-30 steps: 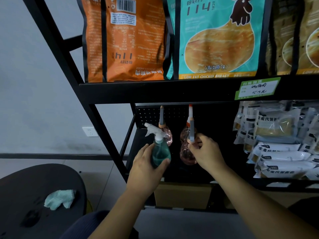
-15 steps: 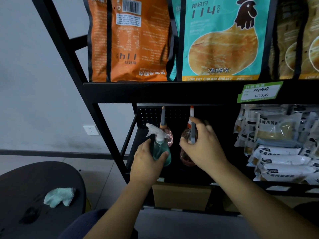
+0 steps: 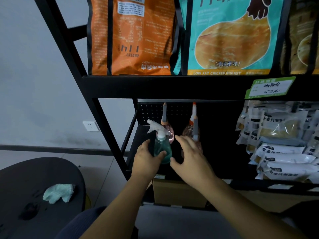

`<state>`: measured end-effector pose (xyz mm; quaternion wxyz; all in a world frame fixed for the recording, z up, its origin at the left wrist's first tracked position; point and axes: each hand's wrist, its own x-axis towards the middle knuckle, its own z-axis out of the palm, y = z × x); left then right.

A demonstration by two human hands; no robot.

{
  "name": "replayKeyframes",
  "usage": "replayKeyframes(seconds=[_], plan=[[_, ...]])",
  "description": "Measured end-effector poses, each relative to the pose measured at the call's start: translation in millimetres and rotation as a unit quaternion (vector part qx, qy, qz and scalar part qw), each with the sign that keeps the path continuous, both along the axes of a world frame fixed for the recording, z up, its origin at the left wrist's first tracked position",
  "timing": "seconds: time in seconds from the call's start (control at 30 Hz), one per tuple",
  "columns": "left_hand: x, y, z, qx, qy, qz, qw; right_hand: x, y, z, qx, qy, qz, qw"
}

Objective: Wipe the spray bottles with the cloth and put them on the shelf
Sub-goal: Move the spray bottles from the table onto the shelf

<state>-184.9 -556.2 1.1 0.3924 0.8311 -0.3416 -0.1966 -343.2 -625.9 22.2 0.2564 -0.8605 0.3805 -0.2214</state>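
Black metal shelving (image 3: 155, 87) against a grey wall: placing step in hand.
The left hand (image 3: 146, 161) grips a green translucent trigger spray bottle (image 3: 162, 149) on the lower shelf, near two pink bottles; the right hand (image 3: 188, 157) hovers spread, holding nothing. Next, probably release it upright. The crumpled pale-green cloth (image 3: 57, 193) lies on the dark round table (image 3: 25, 195), near left. Teal bag (image 3: 229, 40) reads "LOW FAT CHICKEN BREAST".

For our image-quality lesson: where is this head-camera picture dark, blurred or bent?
Head view: the lower shelf recess is nearly black, dimming the pink bottles; the right hand looks slightly motion-blurred; the wide lens slants the frame posts; the orange bag stays bright.
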Motion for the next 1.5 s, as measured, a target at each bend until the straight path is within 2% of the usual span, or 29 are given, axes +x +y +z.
replayKeyframes(seconds=[0.6,0.83,1.07,1.33,1.5], plan=[[-5.2,-32.8,4.5,-0.034,0.012,0.020,0.999,-25.1,-1.7,-25.6,-0.004,0.051,-0.007,0.999],[-5.0,-35.9,4.7,-0.022,0.033,-0.005,0.999,-28.6,-3.8,-27.7,0.001,0.047,-0.012,0.999],[-3.0,-37.4,-0.2,-0.039,0.016,0.014,0.999,-25.7,-6.8,-24.1,0.007,0.036,-0.015,0.999],[-1.9,-36.2,-0.7,-0.027,0.032,-0.035,0.998,-24.1,-5.1,-22.4,0.008,0.037,-0.019,0.999],[-4.2,-36.1,-3.3,-0.055,0.048,0.001,0.997,-26.5,-1.8,-21.6,0.003,0.037,-0.018,0.999]])
